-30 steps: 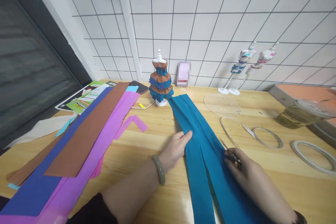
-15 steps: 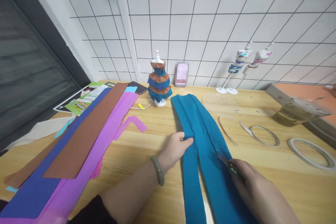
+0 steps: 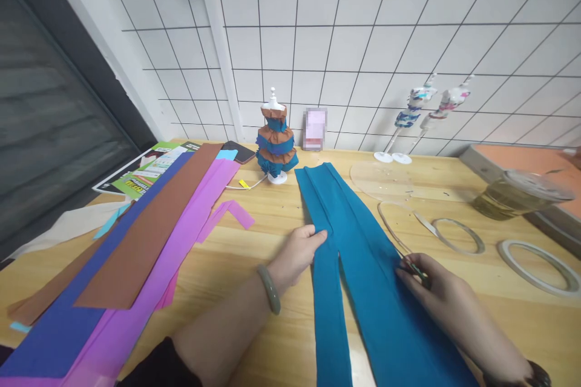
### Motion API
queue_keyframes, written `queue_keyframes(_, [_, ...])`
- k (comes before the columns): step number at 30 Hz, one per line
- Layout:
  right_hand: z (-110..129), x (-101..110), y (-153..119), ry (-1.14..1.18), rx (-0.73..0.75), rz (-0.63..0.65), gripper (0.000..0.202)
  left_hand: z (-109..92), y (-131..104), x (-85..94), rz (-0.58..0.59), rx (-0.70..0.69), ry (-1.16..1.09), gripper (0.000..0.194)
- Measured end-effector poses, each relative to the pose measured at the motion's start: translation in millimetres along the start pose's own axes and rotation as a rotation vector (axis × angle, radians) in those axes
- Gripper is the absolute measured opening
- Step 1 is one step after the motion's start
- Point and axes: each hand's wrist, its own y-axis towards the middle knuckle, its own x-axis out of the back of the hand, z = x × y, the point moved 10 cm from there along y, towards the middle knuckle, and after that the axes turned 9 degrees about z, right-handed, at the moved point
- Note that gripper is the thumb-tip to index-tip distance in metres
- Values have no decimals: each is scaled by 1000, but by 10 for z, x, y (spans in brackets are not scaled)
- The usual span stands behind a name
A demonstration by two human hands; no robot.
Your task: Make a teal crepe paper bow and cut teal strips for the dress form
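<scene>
A long sheet of teal crepe paper (image 3: 358, 236) lies lengthwise on the table, creased along its far part. From the near end a slit splits it into a narrow left strip and a wider right part. My left hand (image 3: 293, 254) pinches the left edge of the narrow strip, close to the top of the slit. Over the sheet's right edge, my right hand (image 3: 440, 293) is closed around small scissors (image 3: 415, 269); their handles are mostly covered by my fingers. The blades point away from me, beside the paper's edge.
Brown, blue and purple crepe strips (image 3: 149, 242) are piled on the left. A small dress form (image 3: 276, 142) in ruffled paper stands at the back, near a phone (image 3: 315, 129). Tape rolls (image 3: 538, 266) and a cup (image 3: 517, 193) of liquid are at right.
My right hand has moved the scissors right, off the middle of the paper to its right edge. My left hand has shifted slightly left, still pinching the strip.
</scene>
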Motion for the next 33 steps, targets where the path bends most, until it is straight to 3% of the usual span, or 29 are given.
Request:
queue_keyframes(4, [158, 269, -104, -160, -42, -137, 26, 3, -2, -77, 47, 12, -64, 26])
queue_keyframes(8, [80, 260, -106, -171, -83, -96, 25, 27, -12, -186, 100, 25, -130, 31])
queue_keyframes(12, [-36, 210, -73, 26, -90, -10, 28, 20, -16, -159, 57, 14, -133, 33])
queue_keyframes(16, [242, 391, -84, 334, -18, -29, 33, 44, -21, -121, 26, 38, -118, 32])
queue_keyframes(20, [679, 83, 70, 638, 7, 278, 35, 76, -21, -169, 66, 64, -89, 36])
queue_keyframes(22, [827, -64, 219, 861, 68, 316, 33, 82, -16, -216, 107, 63, -107, 36])
queue_keyframes(25, [674, -285, 446, 1184, -20, 230, 24, 88, -6, -229, 120, 61, -164, 27])
queue_keyframes(29, [384, -429, 524, 1278, -99, 122, 19, 148, -6, -150, 53, 125, -198, 18])
queue_keyframes(33, [226, -442, 404, 1331, -142, 31, 23, 113, 12, -218, 110, 131, -253, 16])
